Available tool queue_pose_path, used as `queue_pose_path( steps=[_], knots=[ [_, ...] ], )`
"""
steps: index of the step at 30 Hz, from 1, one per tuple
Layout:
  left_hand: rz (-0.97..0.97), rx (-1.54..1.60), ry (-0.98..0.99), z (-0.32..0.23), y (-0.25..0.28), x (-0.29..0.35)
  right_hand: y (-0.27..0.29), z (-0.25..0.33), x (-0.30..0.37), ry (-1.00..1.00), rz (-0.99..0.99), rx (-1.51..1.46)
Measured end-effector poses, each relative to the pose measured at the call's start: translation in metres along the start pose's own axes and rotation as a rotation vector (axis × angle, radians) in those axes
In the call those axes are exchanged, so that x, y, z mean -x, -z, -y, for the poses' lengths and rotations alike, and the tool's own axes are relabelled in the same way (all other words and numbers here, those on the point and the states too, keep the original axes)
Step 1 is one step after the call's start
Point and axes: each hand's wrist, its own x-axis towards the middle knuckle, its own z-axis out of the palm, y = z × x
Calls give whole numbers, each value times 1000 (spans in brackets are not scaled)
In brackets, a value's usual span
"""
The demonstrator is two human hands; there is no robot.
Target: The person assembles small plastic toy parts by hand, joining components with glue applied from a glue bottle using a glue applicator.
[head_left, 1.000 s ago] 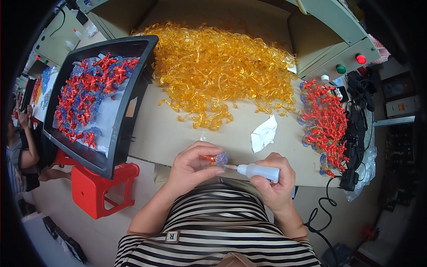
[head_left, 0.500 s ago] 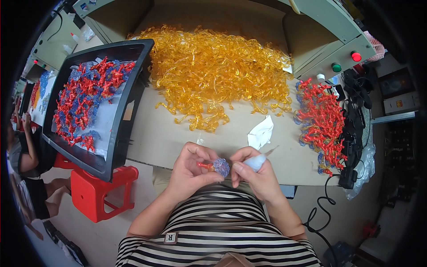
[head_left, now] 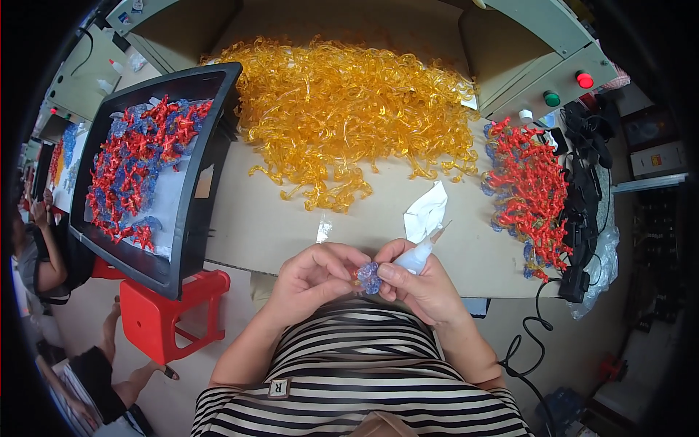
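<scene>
My left hand (head_left: pixel 304 282) is closed around a small plastic figurine (head_left: pixel 369 280) with a clear blue-purple part; its red part is mostly hidden by my fingers. My right hand (head_left: pixel 431 293) grips a small whitish dropper bottle (head_left: pixel 416 258), its thin tip pointing up and to the right. The right thumb and fingertips also touch the blue part of the figurine. Both hands are close together at the table's near edge. Just beyond the bottle lies a crumpled white paper (head_left: pixel 426 211).
A big heap of clear amber curled pieces (head_left: pixel 349 109) covers the table's back. Red-and-blue figurines (head_left: pixel 528 193) lie piled at right, beside black cables (head_left: pixel 582 160). A black tray (head_left: pixel 191 218) of similar pieces stands left, above a red stool (head_left: pixel 164 313). People are at far left.
My hands have come together, and the right fingertips now touch the figurine. Its red part is now mostly covered. The bottle's tip has swung further upward. A person at far left has shifted.
</scene>
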Motion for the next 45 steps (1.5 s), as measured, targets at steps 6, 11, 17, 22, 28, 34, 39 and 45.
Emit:
queue_pose_path(
  steps=[6, 11, 17, 22, 28, 34, 39, 45],
  knots=[
    [-25, 8, 13, 0, 0, 1, 0, -2, 3, 35, -12, 133],
    [-38, -66, 1, 1, 1, 3, -2, -1, 6, 43, -26, 179],
    [-52, -114, -3, 0, 2, 2, -4, 0, 4, 16, -59, 194],
    [-54, -170, -2, 4, 6, -1, -2, -1, 5, 60, -65, 239],
    [-184, 328, 155, 1, -19, -19, 15, -6, 7, 114, 52, -41],
    [28, -246, 154, 1, -48, -62, 45, -7, 31, 549, -463, 267],
    [428, -1018, -225, 43, -86, -123, 73, -31, 60, 862, -646, 249],
    [694, -1203, -289, 97, -128, -146, 70, -40, 72, 904, -723, 508]
  ],
)
